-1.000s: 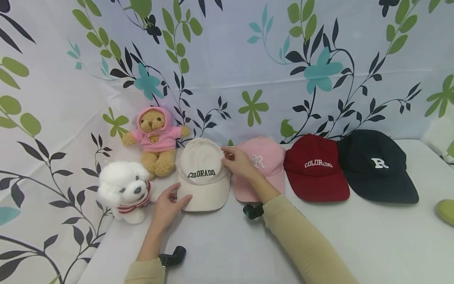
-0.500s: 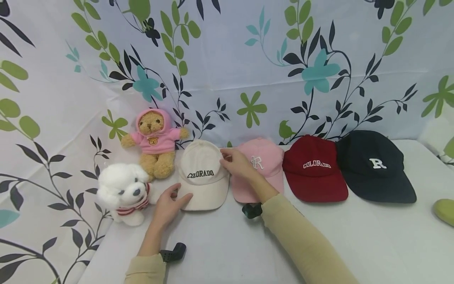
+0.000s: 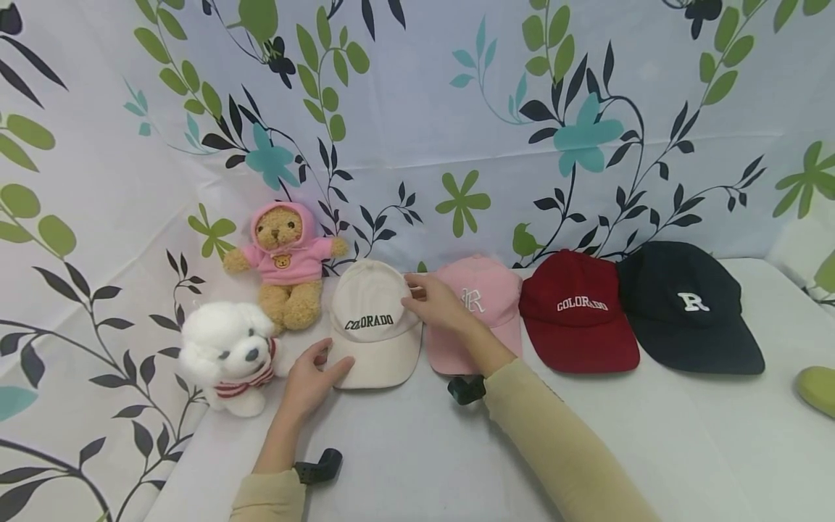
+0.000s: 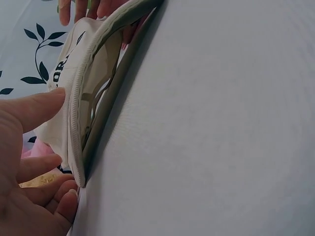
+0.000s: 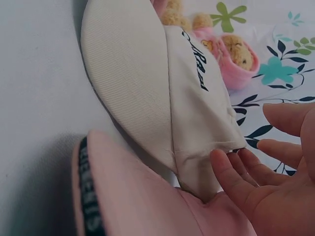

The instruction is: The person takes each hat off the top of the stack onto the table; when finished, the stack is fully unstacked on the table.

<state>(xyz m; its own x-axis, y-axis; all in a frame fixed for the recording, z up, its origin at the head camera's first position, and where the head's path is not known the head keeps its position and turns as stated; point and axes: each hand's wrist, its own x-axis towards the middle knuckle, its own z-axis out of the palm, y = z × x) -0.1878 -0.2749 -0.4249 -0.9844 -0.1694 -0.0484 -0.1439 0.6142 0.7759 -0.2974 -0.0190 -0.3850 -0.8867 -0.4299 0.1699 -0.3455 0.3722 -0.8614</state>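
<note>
A cream cap lettered COLORADO lies on the white-covered table, brim toward me. My left hand is at the left corner of its brim; in the left wrist view the thumb lies against the brim, other fingers loosely bent by its edge. At the right side of the crown is my right hand, its relaxed fingers touching or very close to the fabric. That hand's forearm passes over a pink cap with a white R. In the left wrist view the cap's hollow underside shows.
Right of the pink cap lie a dark red cap and a navy cap. A teddy bear in a pink hoodie sits at the back left, with a white plush dog in front. A green object is at the right edge.
The head view has shifted slightly. The cream cap has turned or slid a very little, and both hands stay almost in place beside it.
</note>
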